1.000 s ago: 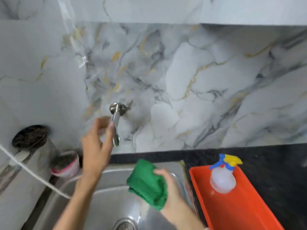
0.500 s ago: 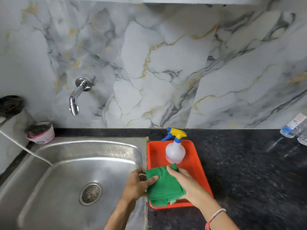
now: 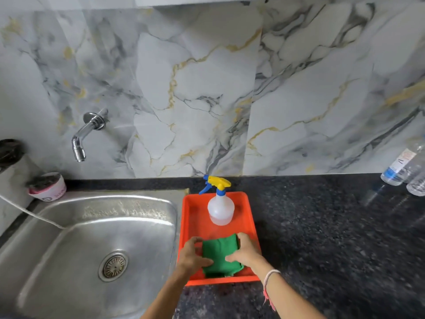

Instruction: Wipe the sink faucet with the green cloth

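Note:
The folded green cloth [image 3: 219, 255] lies in the near end of the orange tray [image 3: 249, 217]. My left hand [image 3: 192, 255] rests on the cloth's left edge and my right hand [image 3: 245, 250] on its right edge, both pressing it flat against the tray floor. The chrome faucet [image 3: 84, 135] sticks out of the marble wall far to the upper left, above the steel sink [image 3: 57, 261], with nothing touching it.
A clear spray bottle [image 3: 220, 208] with a yellow and blue trigger stands at the tray's far end. A white cup [image 3: 47, 186] sits behind the sink's left corner, and a white cord [image 3: 30, 215] runs over the rim. Plastic bottles [image 3: 401, 168] lie on the black counter at right.
My left hand left the faucet and both hands carried the green cloth right and down into the orange tray, where it now lies flat. The view swung right, away from the faucet.

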A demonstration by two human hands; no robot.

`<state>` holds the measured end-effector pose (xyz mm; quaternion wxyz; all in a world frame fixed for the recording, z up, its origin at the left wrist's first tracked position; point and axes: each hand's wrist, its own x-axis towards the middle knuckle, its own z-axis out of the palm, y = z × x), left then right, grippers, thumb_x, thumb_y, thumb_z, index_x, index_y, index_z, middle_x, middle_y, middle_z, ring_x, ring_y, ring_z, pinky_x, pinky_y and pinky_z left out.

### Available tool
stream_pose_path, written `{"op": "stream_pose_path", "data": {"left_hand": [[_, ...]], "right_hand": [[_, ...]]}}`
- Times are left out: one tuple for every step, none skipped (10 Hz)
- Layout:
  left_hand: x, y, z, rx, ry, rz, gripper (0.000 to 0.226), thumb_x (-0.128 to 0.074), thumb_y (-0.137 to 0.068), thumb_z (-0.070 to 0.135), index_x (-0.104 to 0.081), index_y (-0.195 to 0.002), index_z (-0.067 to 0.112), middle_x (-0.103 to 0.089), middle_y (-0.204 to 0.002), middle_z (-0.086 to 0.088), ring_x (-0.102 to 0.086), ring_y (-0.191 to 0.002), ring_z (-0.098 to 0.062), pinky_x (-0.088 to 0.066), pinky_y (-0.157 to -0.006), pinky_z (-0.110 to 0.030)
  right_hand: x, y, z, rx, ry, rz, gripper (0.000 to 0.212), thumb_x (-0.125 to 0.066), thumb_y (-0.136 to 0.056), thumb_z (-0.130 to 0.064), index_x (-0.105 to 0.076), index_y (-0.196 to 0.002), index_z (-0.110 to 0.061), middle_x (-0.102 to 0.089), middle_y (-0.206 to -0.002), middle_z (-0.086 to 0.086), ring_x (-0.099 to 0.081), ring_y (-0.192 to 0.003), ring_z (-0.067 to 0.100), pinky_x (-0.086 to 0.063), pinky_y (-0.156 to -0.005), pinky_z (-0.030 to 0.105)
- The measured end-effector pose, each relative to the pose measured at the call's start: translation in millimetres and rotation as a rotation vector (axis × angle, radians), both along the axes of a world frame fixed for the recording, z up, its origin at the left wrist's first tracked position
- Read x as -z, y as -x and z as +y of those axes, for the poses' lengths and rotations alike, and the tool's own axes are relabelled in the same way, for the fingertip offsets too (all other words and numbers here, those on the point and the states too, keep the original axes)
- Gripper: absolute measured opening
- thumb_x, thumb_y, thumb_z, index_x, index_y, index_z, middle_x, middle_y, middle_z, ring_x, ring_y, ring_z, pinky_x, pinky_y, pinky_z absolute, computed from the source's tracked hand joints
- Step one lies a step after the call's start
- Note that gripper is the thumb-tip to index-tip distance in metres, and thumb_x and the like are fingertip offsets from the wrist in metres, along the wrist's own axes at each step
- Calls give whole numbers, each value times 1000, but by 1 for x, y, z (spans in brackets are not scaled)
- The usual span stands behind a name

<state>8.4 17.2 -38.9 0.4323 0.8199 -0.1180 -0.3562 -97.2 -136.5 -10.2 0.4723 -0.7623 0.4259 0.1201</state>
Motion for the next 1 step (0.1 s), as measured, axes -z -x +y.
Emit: {"op": "stream_pose_path", "data": {"left_hand": [[-5,9,-4,133,-148,-183,77,-92,-71,7,-53,-137,10,-63,-120,-8,-64,-107,-25,-57,-91,-35]], "right_hand": [[-9,2,9,-98,206,99,75,-85,-80,-22,-44,-142,-13,-45,-150,10,-49,-138,28,-46,-111,38]]}}
